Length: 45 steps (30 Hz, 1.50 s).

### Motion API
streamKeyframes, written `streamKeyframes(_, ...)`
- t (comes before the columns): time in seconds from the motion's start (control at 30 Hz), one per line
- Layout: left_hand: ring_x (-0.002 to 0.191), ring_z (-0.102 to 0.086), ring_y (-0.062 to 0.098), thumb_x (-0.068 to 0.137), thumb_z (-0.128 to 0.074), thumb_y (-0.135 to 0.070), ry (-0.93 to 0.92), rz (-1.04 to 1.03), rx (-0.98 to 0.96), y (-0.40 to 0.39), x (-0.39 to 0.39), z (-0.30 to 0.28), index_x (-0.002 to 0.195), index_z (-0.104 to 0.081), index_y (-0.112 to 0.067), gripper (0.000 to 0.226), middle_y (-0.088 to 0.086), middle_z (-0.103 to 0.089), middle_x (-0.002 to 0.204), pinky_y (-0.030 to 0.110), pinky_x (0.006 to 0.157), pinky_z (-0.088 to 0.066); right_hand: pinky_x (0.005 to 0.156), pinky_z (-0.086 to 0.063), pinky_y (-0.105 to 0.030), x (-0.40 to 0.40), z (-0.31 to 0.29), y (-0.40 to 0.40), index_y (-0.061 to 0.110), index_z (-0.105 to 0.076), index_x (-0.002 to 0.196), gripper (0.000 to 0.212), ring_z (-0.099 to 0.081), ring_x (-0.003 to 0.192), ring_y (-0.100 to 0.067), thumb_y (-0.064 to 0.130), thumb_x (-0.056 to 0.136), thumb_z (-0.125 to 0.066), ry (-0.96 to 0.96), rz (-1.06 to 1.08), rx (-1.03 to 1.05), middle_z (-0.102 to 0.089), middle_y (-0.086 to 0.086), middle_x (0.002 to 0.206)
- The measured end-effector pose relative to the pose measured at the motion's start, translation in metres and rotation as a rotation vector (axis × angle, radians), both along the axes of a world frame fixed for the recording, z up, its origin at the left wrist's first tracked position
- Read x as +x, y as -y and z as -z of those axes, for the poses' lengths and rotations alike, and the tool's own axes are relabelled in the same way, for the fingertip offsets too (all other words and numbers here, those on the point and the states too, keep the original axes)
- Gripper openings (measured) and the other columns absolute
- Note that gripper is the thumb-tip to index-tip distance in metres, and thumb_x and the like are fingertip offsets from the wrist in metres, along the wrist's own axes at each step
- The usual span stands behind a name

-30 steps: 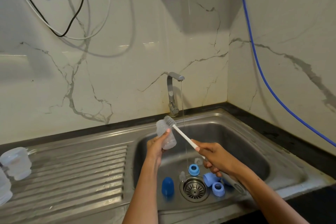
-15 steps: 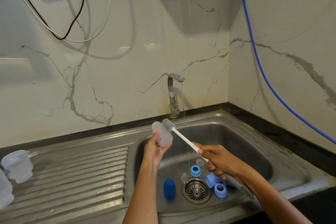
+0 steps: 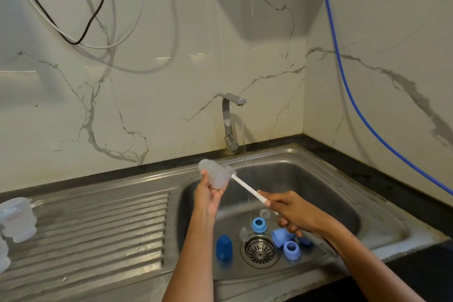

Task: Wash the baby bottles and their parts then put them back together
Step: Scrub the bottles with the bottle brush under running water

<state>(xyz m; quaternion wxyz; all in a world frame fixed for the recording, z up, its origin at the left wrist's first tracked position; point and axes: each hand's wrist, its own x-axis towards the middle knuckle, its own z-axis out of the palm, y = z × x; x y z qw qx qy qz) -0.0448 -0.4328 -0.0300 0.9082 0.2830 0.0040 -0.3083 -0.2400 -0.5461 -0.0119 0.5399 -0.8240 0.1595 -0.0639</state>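
Clear bottle [image 3: 215, 175] held over the sink's [image 3: 382, 206] left rim – left hand [image 3: 208, 197] curled round its body, right hand [image 3: 291, 213] clamped on the brush [image 3: 246, 187] handle, bristles inside. We judge it light, wet-slick plastic – grip mid-body, firmly

The brush head [image 3: 231, 173], a second ago outside the clear bottle [image 3: 215, 174] beside its rim, now sits pushed inside the mouth. The left hand [image 3: 208, 195] tips the bottle flatter, mouth toward the right hand [image 3: 290, 213], whose grip drives the white handle [image 3: 247, 188] inward.
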Motion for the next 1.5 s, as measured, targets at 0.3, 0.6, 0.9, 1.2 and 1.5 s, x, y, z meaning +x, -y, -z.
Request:
streamKeyframes(0.3,0.105,-0.06,0.031,0.089,-0.065,-0.023,0.369,0.034,0.586,-0.007,-0.006,0.001,0.126,-0.052,-0.004,0.044,0.019,-0.06,0.119,0.034,0.071,-0.054,0.036,-0.032,-0.018,0.006,0.004,0.003,0.043,-0.051,0.129,0.031,-0.035,0.037,-0.002,0.032,0.101,-0.044,0.08,0.093,0.026,-0.043,0.003,0.057)
streamKeyframes(0.6,0.093,-0.059,0.021,0.076,-0.077,-0.022,0.612,0.156,0.823,-0.003,-0.018,0.007,0.122,-0.062,-0.018,0.048,0.007,-0.062,0.108,0.03,0.069,-0.05,0.036,-0.033,-0.017,0.005,0.013,0.015,0.049,-0.052,0.121,0.027,-0.036,0.037,-0.001,0.035,0.1,-0.045,0.092,0.137,0.018,-0.046,0.007,0.053)
streamKeyframes(0.9,0.106,-0.06,0.029,0.076,-0.077,-0.018,0.089,-0.104,0.425,-0.012,-0.007,0.005,0.115,-0.055,-0.001,0.048,0.019,-0.06,0.117,0.034,0.088,-0.051,0.038,-0.03,-0.02,-0.015,0.003,0.038,0.043,-0.059,0.122,0.028,-0.032,0.043,-0.008,0.032,0.099,-0.051,-0.009,0.101,-0.018,-0.044,-0.003,0.059)
streamKeyframes(1.2,0.113,-0.06,0.031,0.078,-0.076,-0.022,-0.063,-0.262,0.363,-0.015,-0.01,-0.003,0.124,-0.048,0.002,0.059,0.022,-0.057,0.125,0.034,0.087,-0.052,0.034,-0.027,-0.017,-0.03,-0.01,0.043,0.043,-0.065,0.115,0.026,-0.032,0.036,-0.006,0.029,0.096,-0.054,-0.056,0.074,0.075,-0.042,0.006,0.046)
streamKeyframes(1.5,0.105,-0.064,0.029,0.074,-0.079,-0.027,-0.147,-0.385,0.346,-0.018,-0.005,-0.001,0.127,-0.044,-0.002,0.069,0.02,-0.059,0.123,0.035,0.088,-0.055,0.037,-0.026,-0.018,-0.04,-0.015,0.041,0.044,-0.067,0.113,0.027,-0.029,0.04,-0.007,0.03,0.095,-0.053,-0.146,0.037,0.092,-0.045,0.001,0.053)
